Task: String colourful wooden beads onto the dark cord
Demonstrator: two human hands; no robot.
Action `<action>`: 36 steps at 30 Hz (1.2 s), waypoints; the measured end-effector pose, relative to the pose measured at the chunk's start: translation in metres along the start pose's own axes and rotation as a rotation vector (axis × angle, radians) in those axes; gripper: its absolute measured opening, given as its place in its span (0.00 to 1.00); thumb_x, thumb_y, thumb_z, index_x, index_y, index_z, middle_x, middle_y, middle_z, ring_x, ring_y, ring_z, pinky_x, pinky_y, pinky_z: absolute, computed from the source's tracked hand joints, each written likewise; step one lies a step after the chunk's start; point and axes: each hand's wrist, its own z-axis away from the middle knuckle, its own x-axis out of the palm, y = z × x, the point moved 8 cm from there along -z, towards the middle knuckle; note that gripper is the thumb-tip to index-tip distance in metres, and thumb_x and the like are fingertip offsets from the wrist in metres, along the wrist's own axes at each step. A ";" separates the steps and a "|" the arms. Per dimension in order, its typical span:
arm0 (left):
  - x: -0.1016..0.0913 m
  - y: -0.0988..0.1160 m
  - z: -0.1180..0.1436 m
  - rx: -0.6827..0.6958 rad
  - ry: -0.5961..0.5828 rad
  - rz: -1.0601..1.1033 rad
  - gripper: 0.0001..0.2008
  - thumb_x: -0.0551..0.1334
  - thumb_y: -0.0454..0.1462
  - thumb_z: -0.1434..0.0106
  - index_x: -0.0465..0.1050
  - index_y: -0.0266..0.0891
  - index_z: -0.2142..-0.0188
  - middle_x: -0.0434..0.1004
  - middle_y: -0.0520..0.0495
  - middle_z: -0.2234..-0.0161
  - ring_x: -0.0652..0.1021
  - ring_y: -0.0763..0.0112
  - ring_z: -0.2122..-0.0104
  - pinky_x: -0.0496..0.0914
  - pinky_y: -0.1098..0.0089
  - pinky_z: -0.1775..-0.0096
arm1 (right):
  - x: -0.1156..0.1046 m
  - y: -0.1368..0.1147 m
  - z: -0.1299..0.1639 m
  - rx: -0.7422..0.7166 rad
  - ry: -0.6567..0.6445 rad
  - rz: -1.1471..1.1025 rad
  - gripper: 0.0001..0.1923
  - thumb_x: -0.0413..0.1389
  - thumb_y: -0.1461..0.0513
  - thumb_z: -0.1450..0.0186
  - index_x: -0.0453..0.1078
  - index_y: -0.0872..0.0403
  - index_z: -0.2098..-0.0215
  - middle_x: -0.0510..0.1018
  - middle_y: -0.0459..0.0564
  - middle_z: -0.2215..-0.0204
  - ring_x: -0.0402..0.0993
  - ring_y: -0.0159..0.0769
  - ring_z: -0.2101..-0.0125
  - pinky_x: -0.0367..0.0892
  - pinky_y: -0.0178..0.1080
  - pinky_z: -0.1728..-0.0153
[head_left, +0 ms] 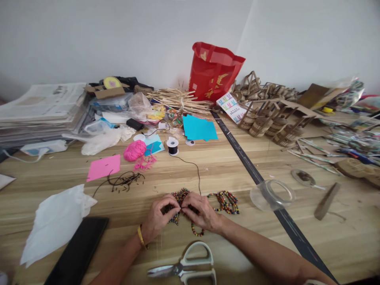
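Observation:
My left hand [160, 215] and my right hand [202, 209] meet fingertip to fingertip, both pinched closed. A tiny dark bit shows where they meet; what the left fingers hold is too small to name. Thin black cord [198, 174] runs from a spool [172, 146] down to my right hand, which pinches it. Loose coloured beads [180, 194] lie in a pile behind and beneath the fingers. A beaded strand [228, 202] lies coiled to the right, and a beaded loop [197, 230] comes out below my right hand. Scissors [184, 267] rest nearer to me, blades pointing left.
Black cord scraps [124, 181], pink yarn [135, 151] and white paper [56, 221] lie left, near a black flat case [78, 251]. A clear plastic container [272, 194] stands right. Small woven baskets [261, 124], a red bag [215, 73] and stacked newspapers [44, 111] line the back.

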 end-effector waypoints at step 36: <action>0.011 0.010 0.004 0.161 -0.157 -0.379 0.06 0.64 0.27 0.45 0.76 0.37 0.72 0.74 0.47 0.71 0.74 0.66 0.67 0.68 0.68 0.63 | -0.002 0.005 0.000 0.034 0.034 0.024 0.05 0.50 0.65 0.32 0.66 0.54 0.66 0.72 0.50 0.71 0.67 0.36 0.68 0.65 0.37 0.68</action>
